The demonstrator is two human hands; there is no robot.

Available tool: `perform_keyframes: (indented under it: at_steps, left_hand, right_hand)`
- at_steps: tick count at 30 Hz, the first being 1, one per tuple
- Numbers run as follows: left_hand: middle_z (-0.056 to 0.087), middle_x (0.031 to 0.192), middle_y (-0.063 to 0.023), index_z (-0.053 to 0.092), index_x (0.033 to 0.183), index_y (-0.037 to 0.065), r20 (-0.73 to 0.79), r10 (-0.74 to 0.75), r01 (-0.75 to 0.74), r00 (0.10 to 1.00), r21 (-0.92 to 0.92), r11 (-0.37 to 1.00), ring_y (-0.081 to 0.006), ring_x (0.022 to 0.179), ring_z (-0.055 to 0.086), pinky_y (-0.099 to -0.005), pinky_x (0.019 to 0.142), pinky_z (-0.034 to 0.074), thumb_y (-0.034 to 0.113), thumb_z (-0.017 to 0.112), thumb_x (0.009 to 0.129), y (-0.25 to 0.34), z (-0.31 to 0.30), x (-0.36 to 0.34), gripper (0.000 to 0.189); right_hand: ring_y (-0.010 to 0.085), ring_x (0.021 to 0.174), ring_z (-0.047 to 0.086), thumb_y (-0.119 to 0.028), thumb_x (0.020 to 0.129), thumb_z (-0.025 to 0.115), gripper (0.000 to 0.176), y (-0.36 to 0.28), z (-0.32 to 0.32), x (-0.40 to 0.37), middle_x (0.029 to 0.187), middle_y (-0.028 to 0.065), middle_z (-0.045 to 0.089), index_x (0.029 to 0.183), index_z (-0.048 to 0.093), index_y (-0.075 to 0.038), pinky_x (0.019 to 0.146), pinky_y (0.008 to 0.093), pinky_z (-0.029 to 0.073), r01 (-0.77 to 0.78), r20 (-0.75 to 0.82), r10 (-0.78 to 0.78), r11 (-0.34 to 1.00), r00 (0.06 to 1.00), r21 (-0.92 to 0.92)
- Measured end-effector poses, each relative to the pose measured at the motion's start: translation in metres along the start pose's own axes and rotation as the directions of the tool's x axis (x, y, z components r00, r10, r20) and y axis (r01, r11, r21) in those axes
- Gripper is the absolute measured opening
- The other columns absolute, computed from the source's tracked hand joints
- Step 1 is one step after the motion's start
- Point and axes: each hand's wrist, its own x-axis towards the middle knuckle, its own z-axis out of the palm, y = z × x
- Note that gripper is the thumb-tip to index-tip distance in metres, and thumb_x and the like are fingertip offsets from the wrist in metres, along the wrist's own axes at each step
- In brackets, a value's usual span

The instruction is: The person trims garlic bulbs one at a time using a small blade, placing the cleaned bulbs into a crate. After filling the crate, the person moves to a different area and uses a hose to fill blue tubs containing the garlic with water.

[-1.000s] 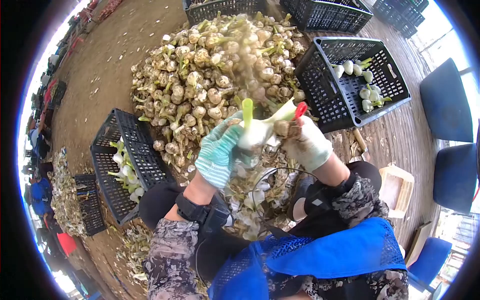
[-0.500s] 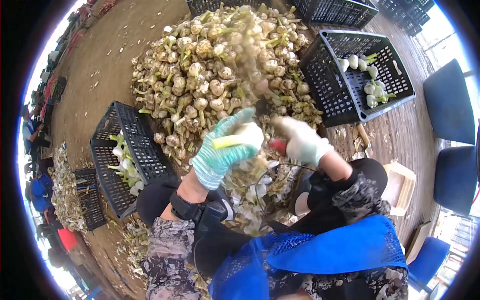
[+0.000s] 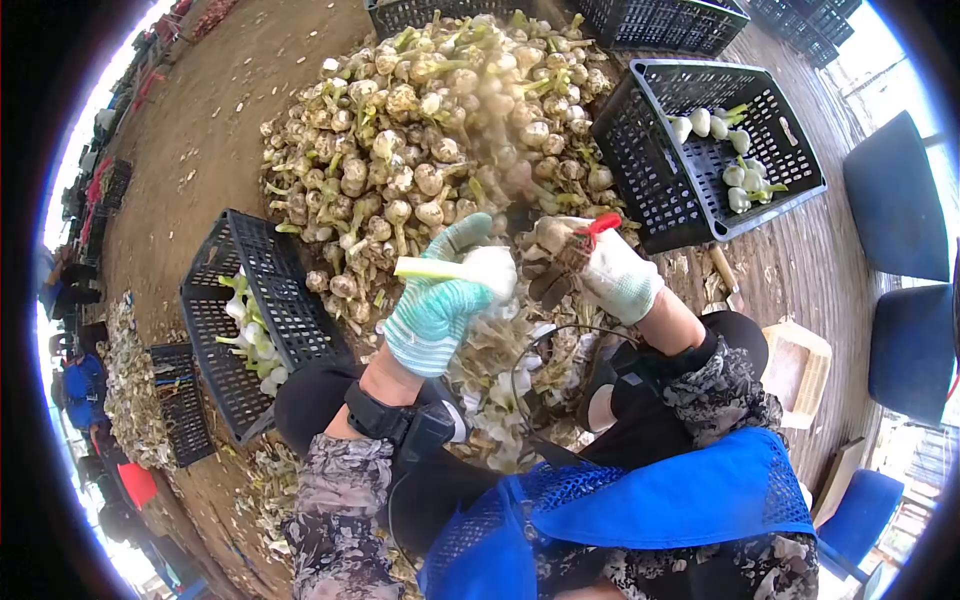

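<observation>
My left hand [image 3: 440, 310], in a teal-and-white striped glove, is closed round a garlic bulb [image 3: 490, 270]. The bulb is white and clean, and its pale green stem points left. To its right is my right hand [image 3: 605, 272], in a whitish glove with soiled fingertips, apart from the bulb. Its fingers are curled round a red-handled tool [image 3: 603, 224]; the red end sticks out at the top, and the rest is hidden. Beyond both hands rises a big heap of unpeeled garlic [image 3: 400, 150]. Loose skins [image 3: 500, 400] lie below, between my legs.
A black crate [image 3: 265, 300] with trimmed garlic stands at left. Another crate [image 3: 640, 160] at right holds several white bulbs. A wooden-handled tool [image 3: 724, 270] and a pale wooden box [image 3: 797, 375] lie at right, near blue chairs [image 3: 895, 200]. People work at far left.
My right hand has turned, so the red handle now points up instead of toward the bulb. My left hand has shifted slightly left, still holding the garlic bulb.
</observation>
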Motion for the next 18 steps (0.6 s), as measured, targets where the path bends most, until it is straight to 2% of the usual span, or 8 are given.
perform_keyframes:
  at_steps: [2, 3, 7, 8, 9, 11, 15, 18]
  left_hand:
    - [0.056, 0.105, -0.0063, 0.041, 0.126, 0.001, -0.022, 0.019, -0.017, 1.0, 0.064, 0.998, -0.0135, 0.091, 0.057, -0.0245, 0.08, 0.048, 0.004, 0.066, 0.071, -0.002, 0.001, 0.0, 0.061]
    - [0.056, 0.105, -0.0062, 0.041, 0.126, 0.001, -0.041, 0.016, -0.011, 0.999, 0.125, 0.992, -0.0133, 0.091, 0.057, -0.0244, 0.08, 0.047, 0.005, 0.066, 0.072, 0.001, 0.007, 0.0, 0.06]
    - [0.055, 0.106, -0.0068, 0.042, 0.126, 0.004, -0.157, -0.012, 0.02, 0.988, 0.045, 0.999, -0.0124, 0.091, 0.056, -0.0242, 0.077, 0.047, 0.011, 0.063, 0.078, -0.004, 0.009, 0.002, 0.053]
    - [0.054, 0.105, -0.006, 0.043, 0.124, 0.004, -0.237, 0.036, 0.003, 0.971, 0.161, 0.987, -0.0121, 0.09, 0.055, -0.0236, 0.076, 0.046, 0.01, 0.059, 0.08, -0.004, 0.01, 0.003, 0.047]
    - [0.054, 0.104, -0.0055, 0.044, 0.123, 0.004, -0.272, 0.042, -0.001, 0.961, 0.15, 0.989, -0.0119, 0.09, 0.054, -0.0234, 0.076, 0.046, 0.009, 0.058, 0.08, -0.003, 0.01, 0.003, 0.045]
    - [0.053, 0.102, -0.0045, 0.046, 0.12, 0.004, -0.341, 0.052, -0.007, 0.939, 0.132, 0.991, -0.0115, 0.089, 0.053, -0.023, 0.077, 0.045, 0.007, 0.055, 0.079, 0.002, 0.014, 0.0, 0.042]
    - [0.051, 0.097, -0.0039, 0.047, 0.116, 0.004, -0.318, 0.289, -0.14, 0.903, 0.419, 0.897, -0.0111, 0.083, 0.053, -0.0231, 0.073, 0.046, 0.006, 0.052, 0.079, -0.008, 0.01, 0.003, 0.038]
    - [0.056, 0.092, -0.004, 0.052, 0.113, 0.003, -0.259, 0.163, -0.155, 0.952, 0.049, 0.987, -0.013, 0.082, 0.057, -0.0252, 0.073, 0.049, 0.002, 0.051, 0.078, -0.002, 0.008, 0.001, 0.035]
  right_hand:
    - [0.0122, 0.061, 0.052, -0.035, 0.08, 0.062, 0.036, -0.035, 0.02, -0.004, 0.069, 0.0075, 0.056, 0.077, 0.055, 0.0, 0.055, 0.0277, 0.044, -0.288, -0.204, 0.232, 0.907, 0.951, -0.309]
    - [0.0129, 0.063, 0.052, -0.039, 0.075, 0.067, 0.041, -0.032, 0.022, 0.0, 0.068, 0.0093, 0.056, 0.075, 0.054, 0.0, 0.057, 0.0309, 0.044, -0.289, -0.204, 0.206, 0.737, 0.957, -0.611]
    - [0.0144, 0.068, 0.054, -0.025, 0.077, 0.065, 0.031, -0.013, 0.033, -0.006, 0.074, 0.0119, 0.059, 0.086, 0.056, 0.003, 0.062, 0.0302, 0.044, -0.21, -0.194, 0.128, 0.84, 0.973, -0.5]
    - [0.0126, 0.07, 0.054, -0.022, 0.078, 0.064, 0.029, -0.007, 0.035, -0.005, 0.077, 0.0116, 0.06, 0.09, 0.057, 0.003, 0.064, 0.0283, 0.045, -0.188, -0.177, 0.114, 0.849, 0.978, -0.493]
    - [0.0147, 0.069, 0.055, -0.02, 0.077, 0.064, 0.027, -0.005, 0.041, -0.003, 0.076, 0.0128, 0.06, 0.089, 0.056, 0.003, 0.065, 0.0292, 0.045, -0.048, -0.141, -0.052, 0.776, 0.989, -0.629]
    - [0.0168, 0.07, 0.057, -0.015, 0.079, 0.061, 0.021, -0.014, 0.049, -0.007, 0.076, 0.0131, 0.06, 0.089, 0.056, 0.003, 0.064, 0.0294, 0.045, -0.058, -0.196, -0.092, 0.762, 0.976, -0.645]
    - [0.0164, 0.07, 0.058, -0.013, 0.082, 0.057, 0.016, -0.027, 0.057, -0.007, 0.077, 0.0117, 0.06, 0.088, 0.056, 0.002, 0.063, 0.0275, 0.046, -0.161, -0.231, 0.03, 0.805, 0.972, -0.571]
    - [0.0138, 0.067, 0.058, -0.015, 0.086, 0.054, 0.017, -0.023, 0.043, 0.0, 0.078, 0.0068, 0.059, 0.09, 0.056, 0.001, 0.058, 0.0256, 0.046, -0.332, -0.295, 0.237, 0.884, 0.925, -0.33]
